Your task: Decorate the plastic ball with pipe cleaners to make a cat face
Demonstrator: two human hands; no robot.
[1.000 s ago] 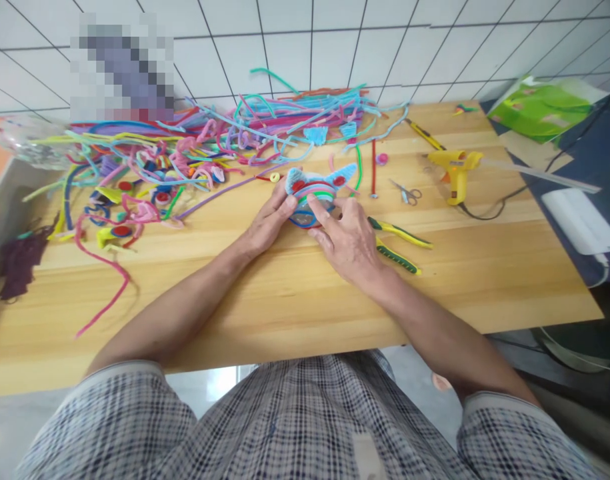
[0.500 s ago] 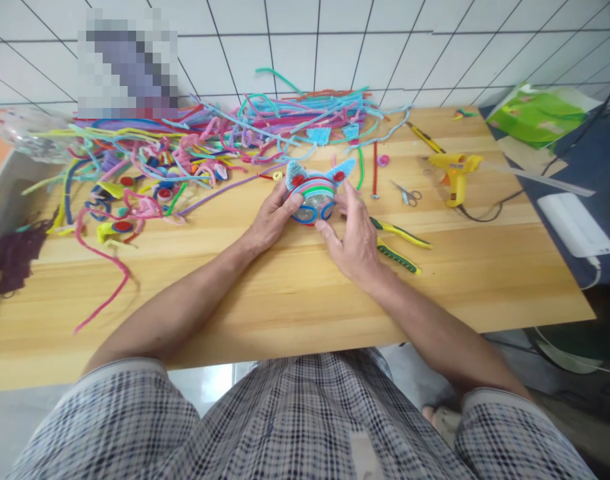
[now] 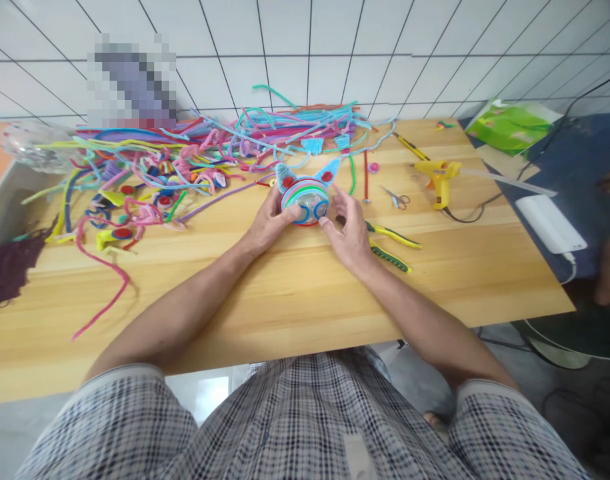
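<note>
A round pipe-cleaner figure with two light-blue ears, red dots and two blue rings on its front stands on the wooden table. My left hand grips its left side with the thumb on the front. My right hand holds its right side, fingers curled around it.
A big heap of coloured pipe cleaners covers the table's back left. Yellow-green pliers lie just right of my right hand. Small scissors, a yellow glue gun with its cord, and a green packet are further right.
My right hand has come off the top of the figure to its right side, and the blue rings on its front now show. The view shifted slightly.
</note>
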